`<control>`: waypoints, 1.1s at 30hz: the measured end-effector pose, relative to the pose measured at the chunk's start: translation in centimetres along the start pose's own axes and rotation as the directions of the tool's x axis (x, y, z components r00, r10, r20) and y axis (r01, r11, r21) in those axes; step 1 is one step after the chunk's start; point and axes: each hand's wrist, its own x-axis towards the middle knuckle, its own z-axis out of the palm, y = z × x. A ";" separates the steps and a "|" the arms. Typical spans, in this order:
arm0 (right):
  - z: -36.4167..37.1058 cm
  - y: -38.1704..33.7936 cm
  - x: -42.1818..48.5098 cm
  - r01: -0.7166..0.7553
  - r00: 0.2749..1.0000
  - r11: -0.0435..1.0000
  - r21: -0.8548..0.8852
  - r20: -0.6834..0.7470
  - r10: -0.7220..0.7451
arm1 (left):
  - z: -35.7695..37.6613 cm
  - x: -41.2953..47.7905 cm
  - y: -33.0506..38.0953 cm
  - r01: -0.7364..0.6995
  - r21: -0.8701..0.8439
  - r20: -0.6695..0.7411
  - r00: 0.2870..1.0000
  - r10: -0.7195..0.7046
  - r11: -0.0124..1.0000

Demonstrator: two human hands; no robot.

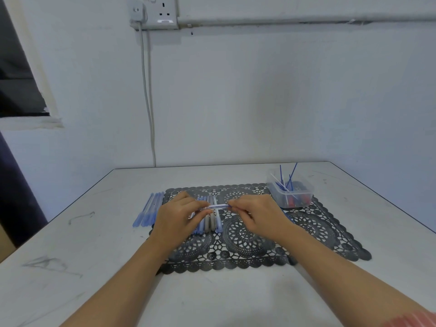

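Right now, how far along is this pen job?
Seemingly done: blue pens lie side by side left of the lace mat, more in a row on it. In hand: left hand and right hand pinch one clear pen by its ends. Left: loose refills stand in the plastic tub.

Clear pen (218,206) ends hidden in left hand (177,217) and right hand (257,213) grip, pen row (210,224) partly covered, tub (292,198) contents blurred

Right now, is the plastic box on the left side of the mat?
No, the plastic box sits on the mat's far right corner.
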 end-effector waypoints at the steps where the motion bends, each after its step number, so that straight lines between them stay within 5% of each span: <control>1: 0.0 -0.1 0.0 0.003 1.000 1.000 0.008 -0.002 -0.003 | 0.0 0.0 -0.1 0.001 -0.001 -0.005 1.000 -0.001 1.000; 9: 0.0 0.5 -0.3 -0.226 0.972 0.959 0.170 0.096 0.212 | 0.0 -0.1 -0.3 0.006 0.002 -0.002 1.000 -0.006 1.000; 18: -0.5 1.1 -0.1 -0.408 0.878 0.800 0.441 -0.052 0.476 | 0.3 -0.4 -1.1 0.097 0.017 -0.013 0.995 -0.097 0.995; 22: -0.5 1.3 0.1 -0.444 0.883 0.834 0.328 0.000 0.470 | 0.4 -0.6 -1.3 0.131 0.042 -0.010 0.991 -0.131 0.991; 27: -0.1 1.2 0.1 -0.371 0.893 0.928 0.039 0.290 0.344 | 0.4 -0.6 -1.4 0.134 0.039 -0.002 0.991 -0.134 0.990; 33: 0.1 0.9 0.0 -0.419 0.851 0.907 0.052 0.371 0.372 | 0.5 -0.7 -1.4 0.129 0.028 -0.001 0.992 -0.129 0.991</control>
